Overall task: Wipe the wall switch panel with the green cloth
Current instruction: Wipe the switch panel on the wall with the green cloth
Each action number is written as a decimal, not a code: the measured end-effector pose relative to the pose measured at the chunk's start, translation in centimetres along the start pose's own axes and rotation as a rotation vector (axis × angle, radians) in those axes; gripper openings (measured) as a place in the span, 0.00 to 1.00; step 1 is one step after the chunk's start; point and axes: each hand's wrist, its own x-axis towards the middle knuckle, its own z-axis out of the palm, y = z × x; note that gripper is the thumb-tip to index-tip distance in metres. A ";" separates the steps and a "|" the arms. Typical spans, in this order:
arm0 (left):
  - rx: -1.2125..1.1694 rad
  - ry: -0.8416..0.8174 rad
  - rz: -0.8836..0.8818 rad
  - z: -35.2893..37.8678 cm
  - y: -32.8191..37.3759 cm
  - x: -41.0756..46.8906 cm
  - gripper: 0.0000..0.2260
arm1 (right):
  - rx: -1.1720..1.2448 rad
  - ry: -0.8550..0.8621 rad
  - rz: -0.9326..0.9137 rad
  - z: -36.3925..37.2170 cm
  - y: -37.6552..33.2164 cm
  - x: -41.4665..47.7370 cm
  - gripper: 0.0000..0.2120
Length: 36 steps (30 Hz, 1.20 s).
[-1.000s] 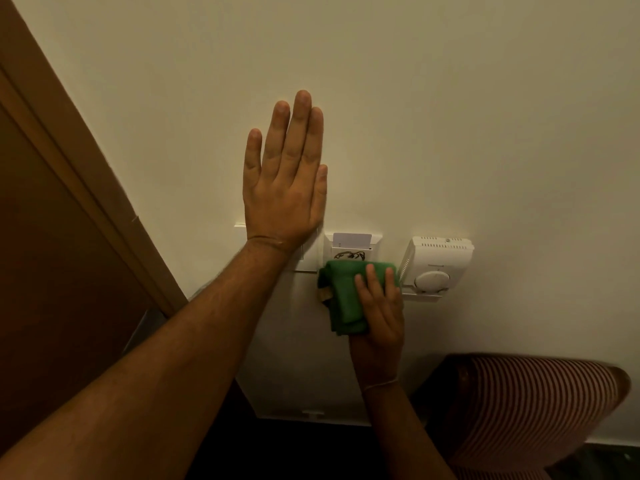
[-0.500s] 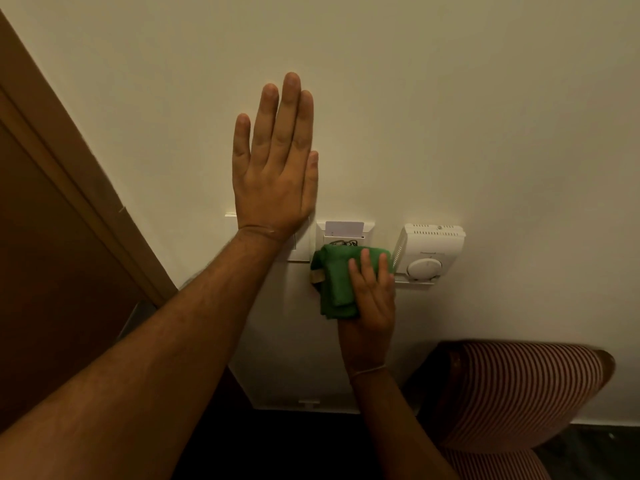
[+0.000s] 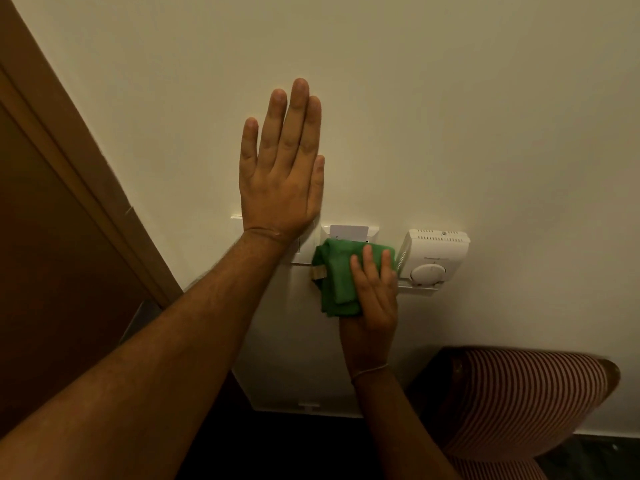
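Observation:
A white switch panel [image 3: 349, 232] with a card in its top slot is on the cream wall. My right hand [image 3: 372, 299] presses a folded green cloth [image 3: 337, 277] flat against its lower part, covering most of it. My left hand [image 3: 282, 174] lies flat on the wall above and to the left, fingers straight, holding nothing. Its heel and wrist cover most of another white switch plate [image 3: 303, 254], whose corner shows at the left.
A white thermostat [image 3: 433, 258] with a round dial sits just right of the cloth. A brown wooden door frame [image 3: 79, 174] runs along the left. A striped upholstered chair [image 3: 519, 403] stands at lower right. A white wall plate [image 3: 294, 358] lies below the switches.
The cloth and my right hand have moved slightly upward over the card switch panel. My left hand stays flat on the wall.

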 end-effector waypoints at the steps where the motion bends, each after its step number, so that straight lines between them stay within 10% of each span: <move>1: -0.003 -0.004 0.003 0.0 0.0 0.0 0.32 | 0.016 0.006 0.007 0.5 -0.7 -0.1 0.24; 8: -0.025 -0.003 0.022 0.2 -0.1 0.0 0.31 | 0.024 -0.197 -0.166 2.5 -2.8 -0.5 0.24; 36: -0.042 0.019 0.017 0.5 0.0 -0.2 0.29 | 0.062 -0.054 -0.118 3.1 -1.9 0.1 0.19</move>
